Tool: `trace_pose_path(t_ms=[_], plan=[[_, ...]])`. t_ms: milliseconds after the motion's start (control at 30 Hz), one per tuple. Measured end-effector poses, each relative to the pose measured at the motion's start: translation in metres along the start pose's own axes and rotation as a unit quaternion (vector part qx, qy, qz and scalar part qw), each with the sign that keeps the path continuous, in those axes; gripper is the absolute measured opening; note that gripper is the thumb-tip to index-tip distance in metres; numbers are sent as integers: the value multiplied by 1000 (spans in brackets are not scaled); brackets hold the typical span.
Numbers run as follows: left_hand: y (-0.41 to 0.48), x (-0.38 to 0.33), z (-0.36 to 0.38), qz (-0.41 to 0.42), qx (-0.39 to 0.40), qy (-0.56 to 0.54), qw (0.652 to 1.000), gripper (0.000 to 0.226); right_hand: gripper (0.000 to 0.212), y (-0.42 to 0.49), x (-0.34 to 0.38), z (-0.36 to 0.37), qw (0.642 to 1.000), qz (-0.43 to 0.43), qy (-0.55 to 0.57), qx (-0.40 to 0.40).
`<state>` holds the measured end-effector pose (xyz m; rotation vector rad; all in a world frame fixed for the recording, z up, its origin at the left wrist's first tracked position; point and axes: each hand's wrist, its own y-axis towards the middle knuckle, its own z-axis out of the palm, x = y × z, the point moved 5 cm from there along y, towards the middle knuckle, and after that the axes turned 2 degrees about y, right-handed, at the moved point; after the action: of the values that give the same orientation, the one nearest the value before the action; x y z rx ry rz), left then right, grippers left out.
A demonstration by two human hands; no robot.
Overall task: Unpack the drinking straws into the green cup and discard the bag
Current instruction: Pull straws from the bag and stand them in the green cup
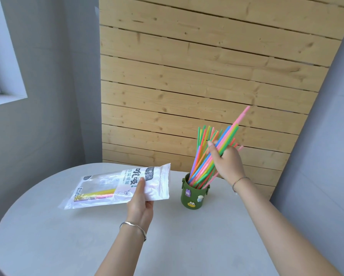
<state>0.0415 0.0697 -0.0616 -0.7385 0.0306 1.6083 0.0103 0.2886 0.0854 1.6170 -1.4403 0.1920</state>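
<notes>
A dark green cup point(193, 198) with small cartoon charms stands upright on the round table. Many coloured drinking straws point(204, 166) stick out of it, leaning up and to the right. My right hand point(227, 160) grips a bundle of these straws just above the cup, their lower ends inside it. To the left, my left hand point(140, 202) pinches the right end of the straw bag point(119, 186), a clear and white plastic bag with printed text, held just above the table. A few yellow and pink straws point(99, 194) remain inside the bag.
The round grey table point(67, 236) fills the lower view, its far edge near a wooden slat panel point(207, 76) leaning on the grey wall. A window sill point(5, 98) shows at the upper left. I wear a bracelet on each wrist.
</notes>
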Motion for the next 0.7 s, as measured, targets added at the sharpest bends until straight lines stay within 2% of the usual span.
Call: trace_pose_path(t_ms=[100,233,333,467,700], plan=[[0,-1,1,5,6,-3,1000,30,51,-1,-19,18,998,31,-22,45],[-1,-2,3,0,12,3,1000,26,50,-3,-34,34,993,55,-35,97],[-1,-2,4,-1,9,6,1000,26,40,0,-26,31,996,55,13,72],[-1,-3,3,2,10,2,1000,27,45,9,-22,21,995,84,53,1],[-3,-2,4,-3,9,1,1000,23,53,8,-31,37,995,79,6,54]])
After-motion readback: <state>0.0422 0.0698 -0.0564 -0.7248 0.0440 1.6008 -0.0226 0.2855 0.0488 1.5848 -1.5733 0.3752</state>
